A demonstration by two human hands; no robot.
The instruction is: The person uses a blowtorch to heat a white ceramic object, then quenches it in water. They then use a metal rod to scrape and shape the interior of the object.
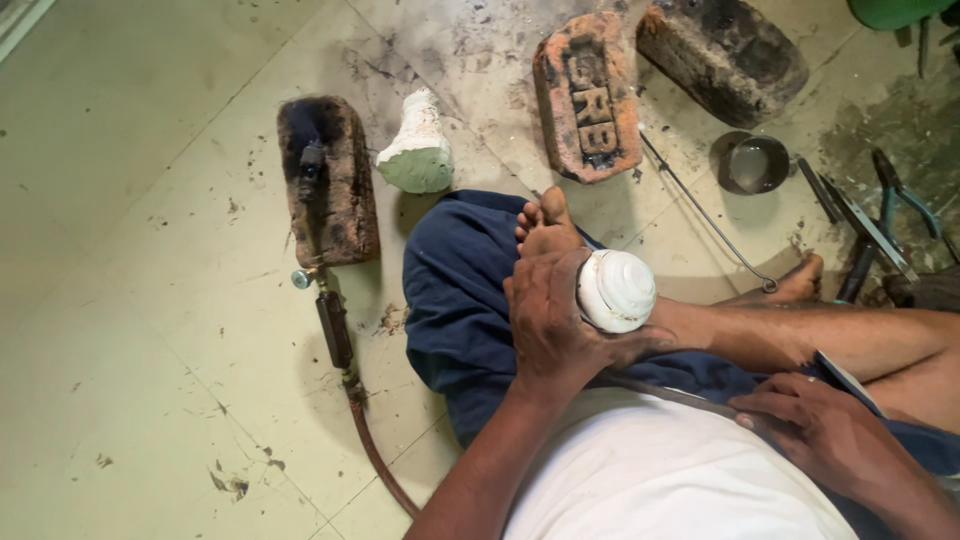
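Floor (150, 300) sooty, tiled. Three bricks: blackened brick (328, 180) carrying torch (320, 260) and hose, stamped brick (587, 95), dark brick (722, 58). Left hand (550, 320) clasps white shell (616, 290) against knee; surface looks uncut, work seemingly early. Right hand (825, 425) grips flat file (690, 398) across lap. Second shell (418, 145), metal cup (750, 163), wire rod (705, 215), pliers (900, 205) lie apart; nothing blocks hands.

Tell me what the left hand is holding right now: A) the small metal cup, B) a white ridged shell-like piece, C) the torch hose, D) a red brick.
B: the left hand wraps around the white ridged shell-like piece over the lap, while the bricks, the hose and the metal cup lie untouched on the floor.
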